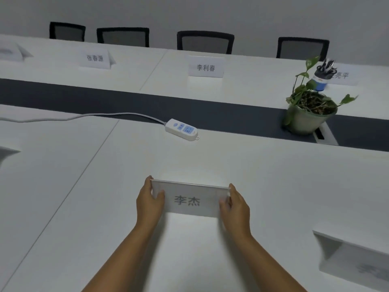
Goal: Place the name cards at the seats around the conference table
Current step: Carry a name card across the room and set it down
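Note:
A clear tent-shaped name card [190, 199] with two dark characters stands on the white conference table [273, 186] in front of me. My left hand [149, 200] grips its left end, thumb on the front face. My right hand [234, 204] grips its right end the same way. Another name card [353, 257] stands on the near side at the lower right. Across the table, name cards [205, 67] [95, 58] [342, 75] [10, 52] stand before the far seats.
A white power strip [182, 129] with its cable lies at the edge of the dark centre strip [231, 114]. A potted plant [309, 111] and a blue pen cup [322, 76] stand at the right. Several black mesh chairs [205, 42] line the far side.

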